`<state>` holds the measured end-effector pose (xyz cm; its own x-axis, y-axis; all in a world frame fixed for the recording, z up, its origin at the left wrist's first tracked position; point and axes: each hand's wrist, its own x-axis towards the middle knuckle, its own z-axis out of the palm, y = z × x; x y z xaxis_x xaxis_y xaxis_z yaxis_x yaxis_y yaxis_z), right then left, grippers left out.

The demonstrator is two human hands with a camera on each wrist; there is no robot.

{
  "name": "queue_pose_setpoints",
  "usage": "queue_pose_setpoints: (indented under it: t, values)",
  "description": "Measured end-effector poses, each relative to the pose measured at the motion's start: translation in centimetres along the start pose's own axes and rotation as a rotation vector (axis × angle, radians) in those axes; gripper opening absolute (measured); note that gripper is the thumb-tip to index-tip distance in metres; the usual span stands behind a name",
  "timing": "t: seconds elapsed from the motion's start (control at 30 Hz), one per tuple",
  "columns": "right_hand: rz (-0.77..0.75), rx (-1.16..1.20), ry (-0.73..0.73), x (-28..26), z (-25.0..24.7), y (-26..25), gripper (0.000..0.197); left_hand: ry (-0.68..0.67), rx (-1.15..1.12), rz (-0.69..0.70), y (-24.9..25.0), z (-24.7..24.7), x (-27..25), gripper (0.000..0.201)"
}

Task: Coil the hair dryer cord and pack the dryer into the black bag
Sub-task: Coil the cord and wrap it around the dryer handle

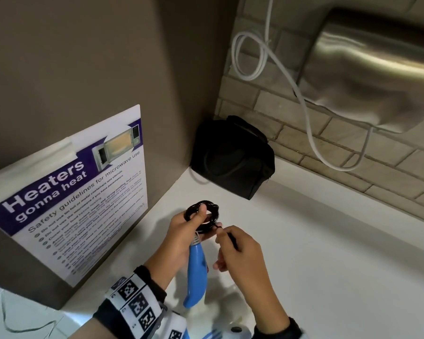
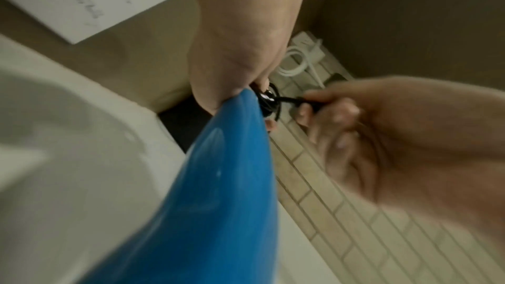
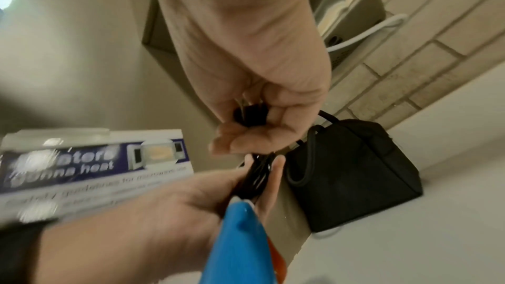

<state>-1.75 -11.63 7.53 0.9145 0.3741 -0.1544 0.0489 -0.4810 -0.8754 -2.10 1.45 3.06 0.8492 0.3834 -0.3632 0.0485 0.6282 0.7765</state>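
Cord (image 1: 202, 216) sits coiled in your left hand (image 1: 185, 231), clamped with the dryer (image 1: 196, 272) handle, whose long axis runs near to far. Your right hand (image 1: 238, 250) pinches the loose end. Bag (image 1: 233, 157) stands beyond, far on the surface (image 1: 328, 265).

Bottom edge of the head view cuts off the hair dryer (image 1: 198, 272) body. The left hand (image 1: 181, 237) covers part of the cord coil (image 1: 202, 216). Right wrist view smears the poster (image 3: 90, 165) text at left; plug prongs in the right hand (image 3: 254, 85) barely show.
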Motion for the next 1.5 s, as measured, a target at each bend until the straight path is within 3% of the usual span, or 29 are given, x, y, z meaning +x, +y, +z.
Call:
queue_pose_setpoints:
  t: [0.1, 0.17, 0.33, 0.43, 0.53, 0.63, 0.67, 0.77, 0.9, 1.03, 1.2, 1.37, 1.4, 1.5]
  values:
    - [0.18, 0.386, -0.035, -0.4, -1.4, -0.1, 0.024, -0.049, -0.08, -0.04, 0.2, -0.7, 0.2, 0.04]
    - [0.254, 0.585, -0.034, -0.4, -2.3, 0.0, 0.025, -0.091, -0.075, -0.057, 0.2, -0.9, 0.3, 0.037]
    - [0.345, 0.827, -0.028, -0.2, -3.4, 0.5, 0.022, -0.203, 0.008, -0.062, 0.3, -1.0, 0.2, 0.027]
    - [0.255, 0.714, -0.056, -0.1, -3.8, 0.6, 0.022, -0.324, 0.226, -0.062, 1.3, -1.6, 0.4, 0.02]
    - [0.169, 0.614, -0.104, -0.3, -4.2, 0.1, 0.022, -0.457, 0.44, -0.09, 3.0, -1.8, 0.5, 0.029]
    - [0.089, 0.482, -0.142, -0.7, -3.9, -0.7, 0.026, -0.452, 0.59, -0.007, 4.1, -0.9, 0.1, 0.036]
    - [0.075, 0.432, -0.137, -0.7, -3.7, -0.8, 0.025, -0.436, 0.59, 0.027, 4.0, -0.7, 0.1, 0.043]
    - [0.086, 0.324, -0.152, -0.9, -2.8, -1.3, 0.017, -0.298, 0.437, 0.049, 3.0, 0.8, -0.5, 0.03]
    - [0.012, 0.165, -0.116, -1.2, -1.5, -1.4, 0.027, -0.045, 0.357, 0.036, 1.9, 2.3, -1.1, 0.037]
    - [-0.08, 0.05, -0.053, -2.3, -0.4, -1.1, 0.025, 0.046, 0.165, 0.003, 1.9, 2.7, -1.5, 0.028]
    - [-0.077, 0.03, -0.071, -3.4, -0.2, -0.4, 0.024, 0.044, 0.035, -0.026, 1.7, 2.8, -1.6, 0.03]
    - [0.022, 0.076, -0.125, -2.5, -1.7, 0.2, 0.025, -0.325, 0.153, -0.098, 2.4, 1.0, -1.1, 0.034]
    - [0.02, 0.083, -0.118, -2.4, -2.0, 0.2, 0.025, -0.348, 0.163, -0.097, 2.4, 0.8, -1.1, 0.033]
    - [-0.006, 0.097, -0.112, -2.5, -2.1, 0.0, 0.022, -0.216, 0.209, -0.005, 1.8, 1.1, -1.5, 0.031]
